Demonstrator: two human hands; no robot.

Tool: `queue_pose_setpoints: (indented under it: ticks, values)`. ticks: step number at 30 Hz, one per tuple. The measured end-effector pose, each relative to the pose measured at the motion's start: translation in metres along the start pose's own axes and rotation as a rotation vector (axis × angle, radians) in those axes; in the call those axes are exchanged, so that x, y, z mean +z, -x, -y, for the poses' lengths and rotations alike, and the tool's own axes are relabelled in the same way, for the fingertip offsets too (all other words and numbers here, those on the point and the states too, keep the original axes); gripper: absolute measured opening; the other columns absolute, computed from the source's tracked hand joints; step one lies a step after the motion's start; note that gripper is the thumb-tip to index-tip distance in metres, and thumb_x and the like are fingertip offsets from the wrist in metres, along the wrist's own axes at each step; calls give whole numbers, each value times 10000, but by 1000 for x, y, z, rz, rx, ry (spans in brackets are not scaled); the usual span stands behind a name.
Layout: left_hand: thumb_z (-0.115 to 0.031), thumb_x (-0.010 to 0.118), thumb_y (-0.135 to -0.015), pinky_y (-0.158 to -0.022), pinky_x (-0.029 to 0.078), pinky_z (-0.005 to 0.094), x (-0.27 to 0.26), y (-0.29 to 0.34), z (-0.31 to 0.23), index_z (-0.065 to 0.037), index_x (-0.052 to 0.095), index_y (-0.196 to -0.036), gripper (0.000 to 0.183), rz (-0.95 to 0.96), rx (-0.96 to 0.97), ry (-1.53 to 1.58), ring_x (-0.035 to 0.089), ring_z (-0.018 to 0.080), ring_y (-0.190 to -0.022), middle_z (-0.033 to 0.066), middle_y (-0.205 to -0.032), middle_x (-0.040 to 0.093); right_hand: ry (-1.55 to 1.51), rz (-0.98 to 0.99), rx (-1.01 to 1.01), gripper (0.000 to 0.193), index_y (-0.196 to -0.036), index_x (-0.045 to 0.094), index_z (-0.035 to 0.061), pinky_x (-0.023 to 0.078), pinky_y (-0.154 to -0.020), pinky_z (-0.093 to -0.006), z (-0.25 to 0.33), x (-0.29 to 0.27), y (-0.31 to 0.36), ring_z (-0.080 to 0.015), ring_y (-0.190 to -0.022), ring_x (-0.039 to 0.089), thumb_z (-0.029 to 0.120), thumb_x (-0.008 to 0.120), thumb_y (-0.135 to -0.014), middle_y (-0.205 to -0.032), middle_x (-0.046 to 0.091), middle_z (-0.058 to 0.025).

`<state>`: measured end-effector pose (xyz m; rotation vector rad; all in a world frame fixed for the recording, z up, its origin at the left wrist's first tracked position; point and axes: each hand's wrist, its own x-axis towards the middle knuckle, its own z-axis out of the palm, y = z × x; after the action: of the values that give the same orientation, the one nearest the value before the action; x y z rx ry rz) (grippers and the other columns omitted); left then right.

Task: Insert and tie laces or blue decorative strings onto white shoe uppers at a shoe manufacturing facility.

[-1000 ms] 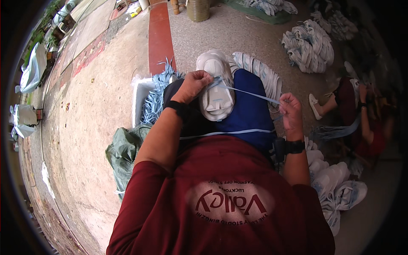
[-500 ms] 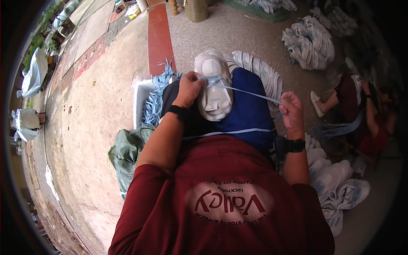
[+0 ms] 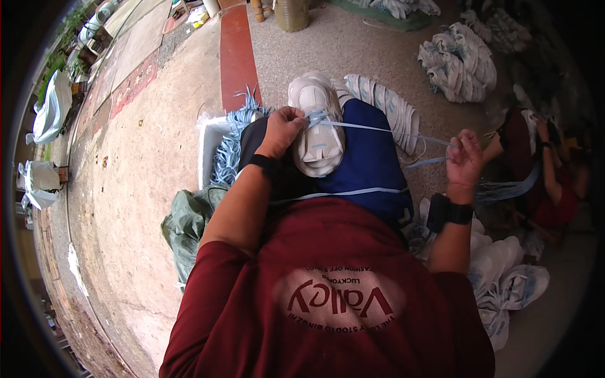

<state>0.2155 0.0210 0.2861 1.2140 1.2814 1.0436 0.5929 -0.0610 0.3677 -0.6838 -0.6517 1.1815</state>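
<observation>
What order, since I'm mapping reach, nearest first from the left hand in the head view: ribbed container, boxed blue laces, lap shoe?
1. Lap shoe, just right of the left hand.
2. Boxed blue laces, to its left.
3. Ribbed container, ahead at the view's top.

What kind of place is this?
Most likely a small, informal shoe workshop: a bundle of white shoes lies on the floor, a white box holds loose blue laces, and another shoe is right in front of you.

Matt cloth lace [image 3: 372,128], mesh-textured shoe [image 3: 321,143], rough stone-like floor [image 3: 353,50]
</observation>
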Motion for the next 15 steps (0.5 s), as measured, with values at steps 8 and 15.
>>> queue_pose_setpoints:
  ticks: [8,15]
  values:
    - [-117,605,-771,-598,462,242,-3,-4,14,20,645,-815,150,-169,41,-30,568,99,-620,56,-686,631,172,83,63,68,-860,557,26,304,-493,-192,-9,8,16,-86,-532,405,28,582,-796,-676,500,-22]
    - [-153,569,-777,-652,497,364,5,8,-5,-18,650,-815,162,-178,307,-626,629,291,-713,180,-800,631,454,74,167,47,-820,557,52,290,-492,-179,-16,9,19,-62,-553,421,52,594,-792,-666,483,21]
